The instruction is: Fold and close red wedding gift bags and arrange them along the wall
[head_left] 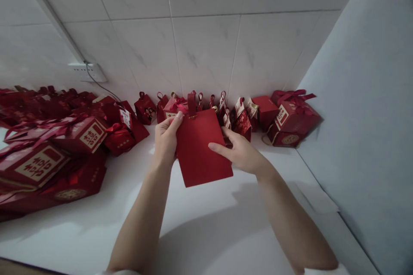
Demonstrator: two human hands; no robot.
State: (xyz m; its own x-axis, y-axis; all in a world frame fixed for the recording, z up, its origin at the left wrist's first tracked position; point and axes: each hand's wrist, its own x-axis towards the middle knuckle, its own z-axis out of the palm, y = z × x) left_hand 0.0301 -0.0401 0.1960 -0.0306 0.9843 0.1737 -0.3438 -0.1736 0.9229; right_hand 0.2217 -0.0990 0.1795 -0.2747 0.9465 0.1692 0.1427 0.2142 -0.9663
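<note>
A flat red gift bag with a short loop handle at its top is held up in front of me, above the white table. My left hand grips its upper left edge, thumb on the front face. On the other side my right hand pinches the right edge, with the thumb across the front and the fingers behind. What lies behind the bag is partly hidden. Small red gift boxes with ribbon loops stand just beyond it against the wall.
Large red gift boxes with ribbons are stacked on the left of the white table. More hexagonal boxes stand at the back right, beside a pale side panel. A power strip with a cable is on the tiled wall.
</note>
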